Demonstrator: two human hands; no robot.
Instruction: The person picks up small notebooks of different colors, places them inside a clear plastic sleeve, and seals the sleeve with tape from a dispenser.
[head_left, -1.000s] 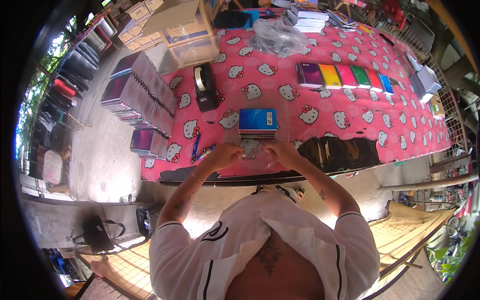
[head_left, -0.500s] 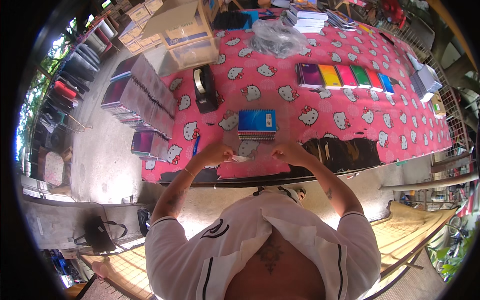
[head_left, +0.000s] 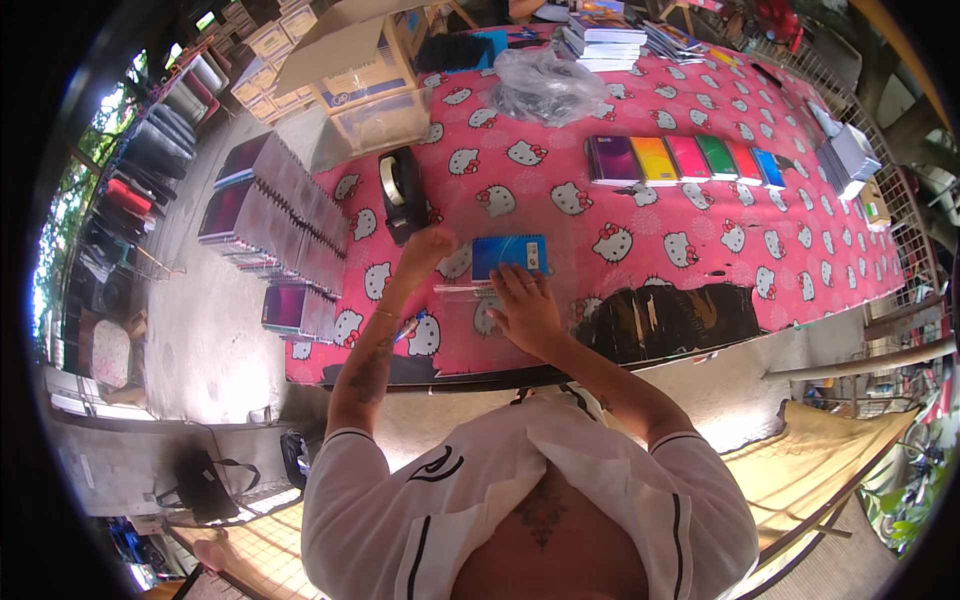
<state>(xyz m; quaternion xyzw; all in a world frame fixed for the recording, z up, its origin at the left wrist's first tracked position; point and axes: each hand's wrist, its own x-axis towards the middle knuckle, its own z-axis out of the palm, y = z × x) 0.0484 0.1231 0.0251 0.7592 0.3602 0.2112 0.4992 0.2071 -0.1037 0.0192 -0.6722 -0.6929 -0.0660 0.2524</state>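
A blue spiral notebook [head_left: 495, 252] lies on top of a small stack near the table's front, with a clear plastic wrap [head_left: 455, 300] around or under it. My right hand [head_left: 525, 305] rests on its near edge, fingers spread flat. Up and to the left, my left hand [head_left: 430, 243] is at the near end of a black tape dispenser [head_left: 402, 195] that carries a roll of tape. Its fingers look closed; whatever they pinch is too small to make out. A blue pen [head_left: 408, 327] lies on the table close to my left forearm.
Tall stacks of spiral notebooks [head_left: 265, 215] stand at the left. Coloured notebooks [head_left: 660, 160] lie in a row at the right. Behind are an open carton [head_left: 365, 85], a crumpled plastic bag [head_left: 545, 85] and piled books [head_left: 603, 45]. The pink tablecloth [head_left: 690, 215] is torn near the front edge.
My left hand has moved from the table's front edge up to the tape dispenser. My right hand has come left and settled on the blue notebook. The dispenser's near end sits slightly lower in view.
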